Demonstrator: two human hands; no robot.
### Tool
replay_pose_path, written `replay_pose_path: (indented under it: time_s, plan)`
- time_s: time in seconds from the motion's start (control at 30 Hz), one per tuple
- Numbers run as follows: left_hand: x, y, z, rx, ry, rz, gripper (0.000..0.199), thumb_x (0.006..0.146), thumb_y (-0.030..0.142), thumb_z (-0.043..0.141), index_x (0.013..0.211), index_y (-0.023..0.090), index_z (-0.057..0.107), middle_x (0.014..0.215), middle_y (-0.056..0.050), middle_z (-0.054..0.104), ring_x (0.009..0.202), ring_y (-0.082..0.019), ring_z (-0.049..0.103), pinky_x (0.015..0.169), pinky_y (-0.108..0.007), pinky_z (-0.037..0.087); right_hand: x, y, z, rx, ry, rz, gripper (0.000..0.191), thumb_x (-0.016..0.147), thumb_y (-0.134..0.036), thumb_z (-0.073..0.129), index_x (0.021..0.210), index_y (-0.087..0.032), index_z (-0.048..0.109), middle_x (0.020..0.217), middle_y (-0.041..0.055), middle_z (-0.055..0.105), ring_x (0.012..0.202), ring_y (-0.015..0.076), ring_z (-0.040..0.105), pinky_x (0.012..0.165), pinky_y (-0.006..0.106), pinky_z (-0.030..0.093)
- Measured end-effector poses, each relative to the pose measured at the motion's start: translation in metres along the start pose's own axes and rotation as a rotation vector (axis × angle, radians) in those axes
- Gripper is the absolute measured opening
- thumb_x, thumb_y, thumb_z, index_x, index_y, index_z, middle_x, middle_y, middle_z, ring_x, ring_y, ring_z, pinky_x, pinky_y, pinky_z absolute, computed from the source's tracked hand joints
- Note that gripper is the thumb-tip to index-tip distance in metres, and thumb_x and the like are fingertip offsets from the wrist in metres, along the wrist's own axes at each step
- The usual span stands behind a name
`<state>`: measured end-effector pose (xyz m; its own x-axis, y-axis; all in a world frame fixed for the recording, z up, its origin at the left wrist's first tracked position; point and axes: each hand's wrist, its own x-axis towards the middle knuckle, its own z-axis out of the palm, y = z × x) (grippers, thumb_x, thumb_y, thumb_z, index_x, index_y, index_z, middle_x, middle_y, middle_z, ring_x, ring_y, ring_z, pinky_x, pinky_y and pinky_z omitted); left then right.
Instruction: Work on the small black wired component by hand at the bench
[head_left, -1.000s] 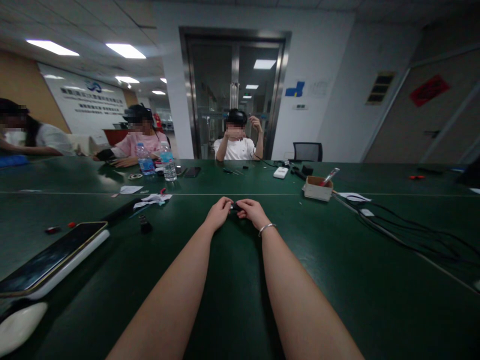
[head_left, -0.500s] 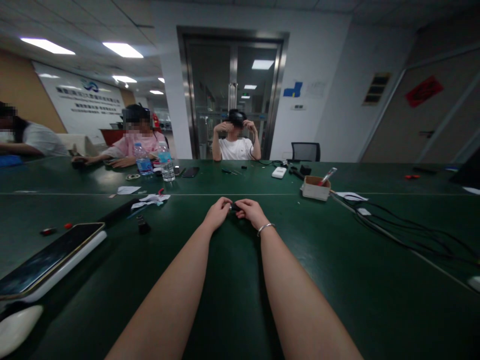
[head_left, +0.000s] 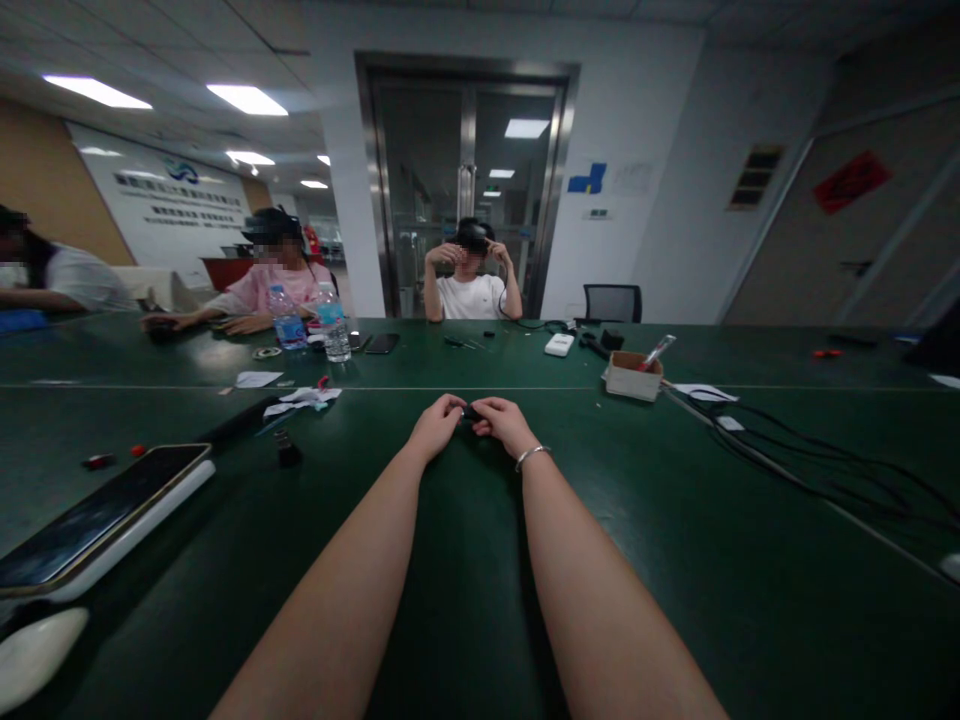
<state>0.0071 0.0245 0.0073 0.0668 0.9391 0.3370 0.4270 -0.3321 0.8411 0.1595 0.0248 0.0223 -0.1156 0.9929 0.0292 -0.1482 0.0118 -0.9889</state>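
Both my hands meet over the middle of the green table [head_left: 637,480]. Between their fingertips is a small black object [head_left: 470,412], mostly hidden by the fingers. My right hand [head_left: 506,424], with a silver bangle at the wrist, is closed on it. My left hand [head_left: 437,425] has its fingers pinched at the object's left end, where a small light part shows. What exactly the object is, I cannot make out.
On the left lie a phone on a white box [head_left: 112,520], a black clip-like piece [head_left: 286,448] and crumpled paper [head_left: 304,401]. Two water bottles [head_left: 334,325] stand beyond. At right are a small carton [head_left: 634,378] and black cables [head_left: 840,460]. People sit across the table.
My hands have hardly moved and keep their grasp. The person across has shifted the fingers raised beside the head slightly.
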Motion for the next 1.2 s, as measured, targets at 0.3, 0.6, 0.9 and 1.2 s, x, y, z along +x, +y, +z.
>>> replay_pose_path:
  time_s: [0.3,0.6,0.9,1.2]
  plan:
    - [0.0004,0.0008,-0.0004,-0.005,-0.014,-0.023,0.024,0.083,0.035,0.047,0.095,0.021,0.062,0.077,-0.001,0.064,0.069,-0.013,0.057,0.066,-0.025,0.042,-0.0007,-0.0006,-0.0004,-0.004,-0.001,-0.001,0.003,0.082,-0.014,0.063,0.079,-0.012,0.062,0.057,-0.0002,0.063,0.043,0.0067,0.059,0.04,0.013,0.049]
    - [-0.0007,0.0011,-0.0017,-0.018,-0.015,-0.019,0.026,0.085,0.037,0.045,0.094,0.02,0.063,0.076,-0.001,0.064,0.067,-0.014,0.056,0.065,-0.025,0.043,0.002,0.0026,-0.0009,-0.01,-0.008,-0.011,0.003,0.082,-0.014,0.064,0.08,-0.012,0.063,0.056,0.0005,0.063,0.044,0.0075,0.059,0.041,0.014,0.049]
    - [0.0005,0.0002,0.0005,0.004,-0.015,-0.001,0.027,0.086,0.037,0.044,0.094,0.019,0.063,0.081,-0.003,0.065,0.072,-0.015,0.059,0.07,-0.028,0.045,0.0019,0.0019,-0.0007,-0.007,-0.002,-0.007,0.003,0.081,-0.013,0.064,0.079,-0.012,0.062,0.055,-0.0003,0.062,0.042,0.007,0.058,0.04,0.014,0.048]
    - [-0.0015,0.0024,-0.0029,-0.13,0.061,0.094,0.02,0.073,0.02,0.063,0.093,0.017,0.062,0.093,-0.007,0.066,0.088,-0.017,0.062,0.084,-0.032,0.048,0.0045,0.0043,-0.0026,0.013,-0.002,-0.015,0.006,0.081,-0.016,0.065,0.079,-0.012,0.061,0.054,0.0001,0.062,0.042,0.008,0.059,0.04,0.015,0.048]
